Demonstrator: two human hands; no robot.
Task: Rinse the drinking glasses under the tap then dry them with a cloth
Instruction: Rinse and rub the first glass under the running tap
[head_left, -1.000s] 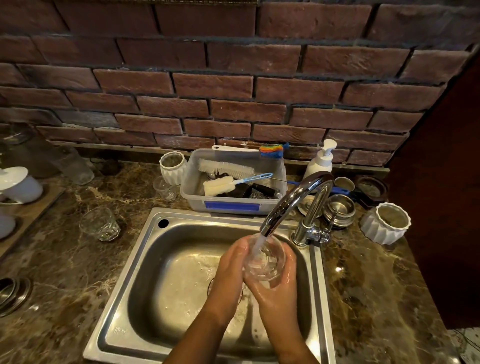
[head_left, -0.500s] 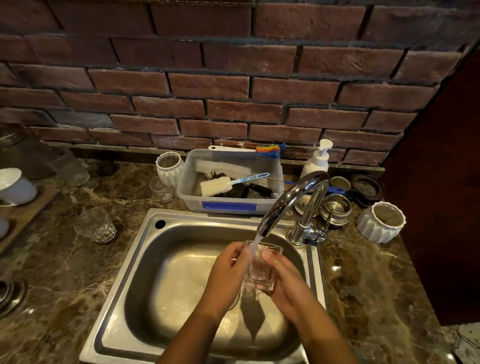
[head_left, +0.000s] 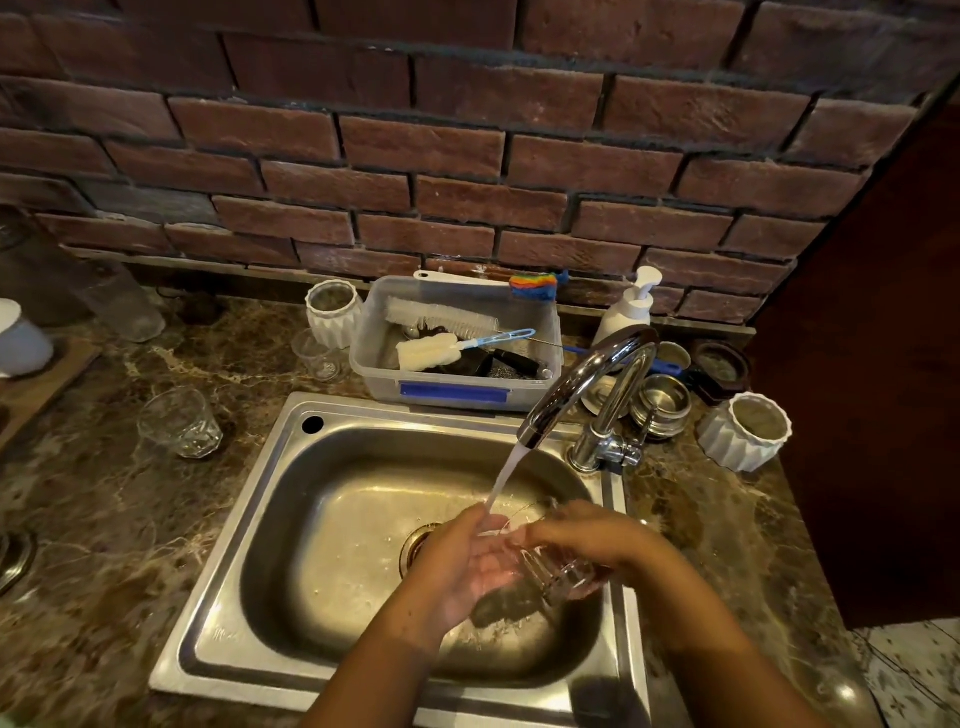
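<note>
Glass (head_left: 540, 564) lies tilted on its side between both hands over the sink (head_left: 363, 519), low and to the right of the drain, with the tap (head_left: 582, 387) stream landing on the left hand (head_left: 467, 561) at its mouth. Half a second ago it stood upright under the water; now it is tipped over and held lower, so I'd judge the rinse is turning to its outside. Left grip cups it from below, right hand (head_left: 592, 538) is clamped over its top. Another glass (head_left: 179, 423) waits on the bench (head_left: 104, 519). No cloth is visible. The held glass's rim blurs into water and fingers.
</note>
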